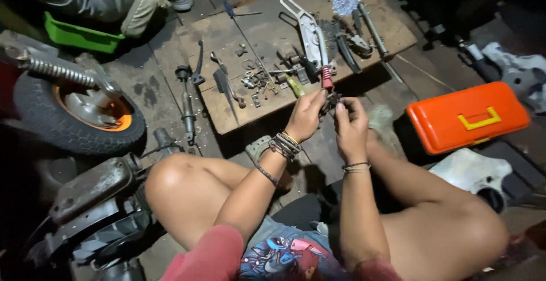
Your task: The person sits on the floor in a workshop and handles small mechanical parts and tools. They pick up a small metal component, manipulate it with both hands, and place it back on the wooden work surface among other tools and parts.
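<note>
Wooden board [227,107] lies far of the hands, strewn with parts; orange toolbox [467,116] sits right. Left hand [305,116] and right hand [350,126] meet, both pinched on a small dark metal part [330,103] between them, equally near each.

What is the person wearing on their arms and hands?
Both arms are bare, with no gloves. The left hand has a stack of dark and yellowish bracelets on its wrist, plus a thin beaded band lower down. The right hand has thin dark bracelets. Red sleeve edges show near the shoulders.
</note>
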